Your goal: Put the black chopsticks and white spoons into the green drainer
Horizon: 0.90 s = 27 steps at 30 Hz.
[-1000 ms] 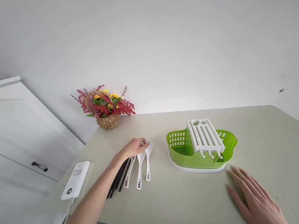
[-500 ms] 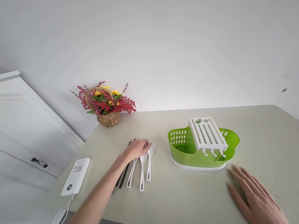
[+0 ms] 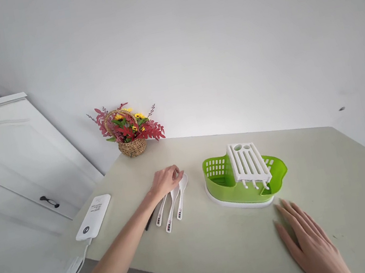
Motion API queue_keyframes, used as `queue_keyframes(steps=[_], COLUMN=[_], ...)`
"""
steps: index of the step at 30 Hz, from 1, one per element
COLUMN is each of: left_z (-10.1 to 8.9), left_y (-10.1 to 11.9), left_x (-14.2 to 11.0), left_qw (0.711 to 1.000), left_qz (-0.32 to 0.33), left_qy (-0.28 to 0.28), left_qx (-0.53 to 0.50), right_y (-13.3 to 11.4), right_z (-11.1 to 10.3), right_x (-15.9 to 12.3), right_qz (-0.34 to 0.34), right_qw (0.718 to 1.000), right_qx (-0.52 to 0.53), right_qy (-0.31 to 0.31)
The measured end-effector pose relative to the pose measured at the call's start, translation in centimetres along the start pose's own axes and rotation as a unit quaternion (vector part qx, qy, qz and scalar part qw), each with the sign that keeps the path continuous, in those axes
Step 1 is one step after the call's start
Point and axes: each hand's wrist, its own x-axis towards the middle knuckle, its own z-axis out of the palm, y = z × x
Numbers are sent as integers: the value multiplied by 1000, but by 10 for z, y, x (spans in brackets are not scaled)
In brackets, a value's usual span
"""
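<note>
My left hand (image 3: 166,180) reaches out over the beige table (image 3: 222,242) with its fingers curled. It rests at the far ends of three white spoons (image 3: 171,204) that lie side by side. A short piece of black chopsticks (image 3: 149,221) shows beside my forearm and runs up under the hand, which appears closed on them. My right hand (image 3: 309,241) lies flat on the table with fingers spread, just in front of a green cutlery drainer (image 3: 224,183). A white slotted rack (image 3: 248,162) sits on top of the drainer.
A small wicker basket of red and yellow flowers (image 3: 128,132) stands at the back against the wall. A white power bank (image 3: 92,211) with a cable lies near the table's left edge. A white cabinet (image 3: 13,161) stands to the left.
The black chopsticks lay in plain view left of the spoons; now most of them are hidden under my left hand and arm. My right hand has stayed flat.
</note>
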Motion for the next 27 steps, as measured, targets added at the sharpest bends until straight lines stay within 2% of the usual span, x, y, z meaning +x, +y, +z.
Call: queue_keyframes(steps=[3, 5, 7, 9, 11, 13, 14, 16, 19, 24, 27], left_z=[-20, -39, -60, -75, -79, -71, -64, -48, -31, -27, -30], left_y=[25, 60, 108, 161, 208, 239, 248, 252, 236, 182, 141], left_x=[16, 25, 27, 20, 7, -5, -9, -10, 8, 53, 71], left_qw=[997, 979, 957, 950, 953, 961, 962, 965, 964, 961, 968], left_qz=[10, 56, 110, 148, 189, 210, 222, 232, 238, 235, 201], left_qy=[77, 171, 218, 209, 174, 142, 131, 117, 118, 140, 147], left_qx=[-28, -94, -154, -178, -162, -114, -87, -43, -20, -36, -29], right_y=[2, 2, 1, 1, 3, 7, 9, 11, 11, 10, 12], right_z=[2, 3, 3, 4, 5, 8, 10, 12, 11, 8, 9], right_x=[0, 0, 0, 0, 0, -1, -1, -1, -1, -1, -2], right_qz=[-5, -6, -8, -10, -12, -15, -17, -19, -20, -20, -12], right_qw=[1000, 1000, 1000, 1000, 1000, 1000, 1000, 1000, 1000, 1000, 1000], right_qx=[1, 2, 4, 8, 9, 5, 3, 0, 2, 3, 4], right_qy=[2, 6, 10, 13, 16, 15, 13, 10, 11, 4, -14])
